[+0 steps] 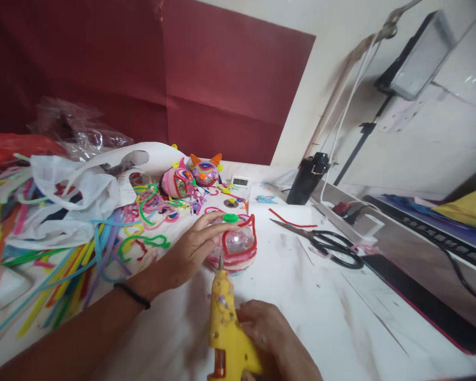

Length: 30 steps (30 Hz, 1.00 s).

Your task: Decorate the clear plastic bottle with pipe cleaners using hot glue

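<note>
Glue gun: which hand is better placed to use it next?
Likely the right hand: it holds the glue gun, nozzle toward the decorated ball; the left hand touches that ball.

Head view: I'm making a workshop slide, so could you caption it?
Left hand on a clear, red-trimmed ball, right hand holding a yellow glue gun pointed toward it.

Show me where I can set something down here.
The widest bare patch of table lies between the right hand, the scissors and the long black slab. A smaller one separates the left forearm and the glue gun. Crowded: the left side, with colourful strips and a white bag.
</note>
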Tool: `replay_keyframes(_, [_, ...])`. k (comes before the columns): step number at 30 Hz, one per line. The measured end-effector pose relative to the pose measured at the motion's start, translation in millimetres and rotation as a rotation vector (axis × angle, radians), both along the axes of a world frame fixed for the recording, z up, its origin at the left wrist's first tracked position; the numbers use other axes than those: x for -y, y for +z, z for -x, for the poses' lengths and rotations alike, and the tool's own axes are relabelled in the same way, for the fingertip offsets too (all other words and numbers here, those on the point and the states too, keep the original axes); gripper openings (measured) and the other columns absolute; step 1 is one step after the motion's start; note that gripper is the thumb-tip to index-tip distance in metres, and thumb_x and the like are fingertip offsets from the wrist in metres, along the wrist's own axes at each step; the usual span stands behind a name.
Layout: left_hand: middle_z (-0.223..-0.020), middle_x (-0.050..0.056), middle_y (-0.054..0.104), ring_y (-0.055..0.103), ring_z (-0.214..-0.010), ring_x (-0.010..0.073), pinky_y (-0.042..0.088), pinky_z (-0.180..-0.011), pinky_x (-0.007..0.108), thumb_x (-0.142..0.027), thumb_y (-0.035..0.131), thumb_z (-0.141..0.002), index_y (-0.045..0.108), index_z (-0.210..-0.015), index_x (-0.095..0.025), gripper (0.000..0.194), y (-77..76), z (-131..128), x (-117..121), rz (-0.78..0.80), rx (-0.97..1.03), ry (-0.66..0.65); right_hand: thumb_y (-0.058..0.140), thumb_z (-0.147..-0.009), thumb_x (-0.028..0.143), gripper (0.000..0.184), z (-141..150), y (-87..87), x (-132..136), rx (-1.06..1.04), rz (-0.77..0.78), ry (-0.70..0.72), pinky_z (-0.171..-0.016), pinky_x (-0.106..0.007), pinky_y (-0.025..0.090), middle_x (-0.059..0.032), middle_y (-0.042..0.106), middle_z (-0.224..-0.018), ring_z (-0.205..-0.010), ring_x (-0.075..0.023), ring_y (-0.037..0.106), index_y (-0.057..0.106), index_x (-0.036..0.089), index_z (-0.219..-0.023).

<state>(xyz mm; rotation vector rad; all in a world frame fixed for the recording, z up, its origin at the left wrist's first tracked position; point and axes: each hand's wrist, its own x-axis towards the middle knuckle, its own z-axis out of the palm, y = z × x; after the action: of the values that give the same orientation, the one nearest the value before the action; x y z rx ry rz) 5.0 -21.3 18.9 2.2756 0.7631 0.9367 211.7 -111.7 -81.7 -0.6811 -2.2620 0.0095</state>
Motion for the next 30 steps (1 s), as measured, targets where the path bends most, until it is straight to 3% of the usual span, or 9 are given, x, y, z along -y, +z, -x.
replay_keyframes(5, [-0.144, 0.007, 0.047, 0.040, -0.138, 0.0265, 0.034, -0.115, 0.042, -0.020, 0.037, -0.097, 0.061, -0.132, -0.026, 0.043, 3.4, -2.0, 5.5, -0.062, -0.037, 0.045, 0.041, -0.099, 0.051, 0.035, 16.1, 14.8, 35.4, -0.192, -0.017, -0.242, -0.073, -0.030, 0.061, -0.0062, 0.069, -0.092, -0.085, -0.0203, 0.070, 0.055, 0.022, -0.112])
replay_keyframes(7, [-0.146, 0.007, 0.046, 0.039, -0.139, 0.0264, 0.033, -0.116, 0.043, -0.019, 0.037, -0.097, 0.059, -0.134, -0.028, 0.044, 2.5, -1.9, 6.2, -0.091, -0.047, 0.046, 0.039, -0.100, 0.046, 0.035, 19.2, 22.7, 41.9, -0.222, -0.060, -0.248, -0.073, -0.030, 0.061, -0.0089, 0.069, -0.095, -0.089, -0.0215, 0.069, 0.052, 0.019, -0.117])
replay_keyframes(11, [-0.145, 0.007, 0.045, 0.042, -0.136, 0.0266, 0.035, -0.115, 0.043, -0.017, 0.038, -0.097, 0.058, -0.135, -0.030, 0.045, 0.2, -1.9, 6.9, -0.127, -0.040, 0.050, 0.038, -0.099, 0.045, 0.031, 21.2, 32.3, 42.2, -0.188, -0.127, -0.183, -0.065, -0.027, 0.060, -0.0056, 0.069, -0.088, -0.080, -0.0191, 0.070, 0.051, 0.022, -0.115])
replay_keyframes(15, [-0.143, 0.008, 0.046, 0.045, -0.134, 0.0261, 0.036, -0.115, 0.042, -0.017, 0.037, -0.097, 0.059, -0.134, -0.028, 0.045, 1.0, -3.5, 8.7, -0.148, -0.039, 0.058, 0.039, -0.099, 0.043, 0.030, 29.4, 36.7, 50.5, -0.284, -0.024, -0.326, -0.077, -0.033, 0.059, -0.0109, 0.068, -0.099, -0.093, -0.0223, 0.068, 0.050, 0.019, -0.114])
replay_keyframes(20, [-0.143, 0.009, 0.046, 0.043, -0.135, 0.0274, 0.036, -0.115, 0.045, -0.017, 0.037, -0.096, 0.060, -0.133, -0.026, 0.044, 1.9, -5.6, 10.9, -0.177, -0.058, 0.077, 0.042, -0.098, 0.043, 0.031, 26.4, 30.1, 46.9, -0.293, -0.042, -0.296, -0.075, -0.032, 0.060, -0.0113, 0.069, -0.098, -0.092, -0.0226, 0.068, 0.052, 0.019, -0.115])
replay_keyframes(23, [-0.143, 0.009, 0.045, 0.042, -0.136, 0.0275, 0.035, -0.115, 0.045, -0.017, 0.037, -0.097, 0.060, -0.133, -0.026, 0.044, 1.3, -6.4, 11.4, -0.194, -0.062, 0.089, 0.044, -0.096, 0.050, 0.033, 19.4, 18.6, 36.6, -0.193, -0.102, -0.204, -0.065, -0.029, 0.061, -0.0065, 0.069, -0.087, -0.079, -0.0204, 0.069, 0.056, 0.021, -0.106])
replay_keyframes(27, [-0.143, 0.009, 0.045, 0.043, -0.135, 0.0276, 0.035, -0.115, 0.046, -0.018, 0.037, -0.097, 0.060, -0.133, -0.027, 0.044, 1.5, -7.4, 12.6, -0.196, -0.073, 0.105, 0.045, -0.096, 0.049, 0.030, 20.5, 7.7, 35.7, -0.194, -0.056, -0.349, -0.063, -0.033, 0.061, -0.0067, 0.067, -0.085, -0.079, -0.0228, 0.069, 0.059, 0.023, -0.102])
replay_keyframes(30, [-0.143, 0.009, 0.044, 0.045, -0.133, 0.0279, 0.036, -0.114, 0.047, -0.019, 0.037, -0.097, 0.060, -0.133, -0.027, 0.044, 1.5, -8.2, 13.7, -0.187, -0.090, 0.121, 0.045, -0.096, 0.047, 0.030, 23.0, 7.8, 38.8, -0.221, -0.076, -0.363, -0.068, -0.035, 0.061, -0.0087, 0.068, -0.091, -0.083, -0.0241, 0.069, 0.056, 0.022, -0.109])
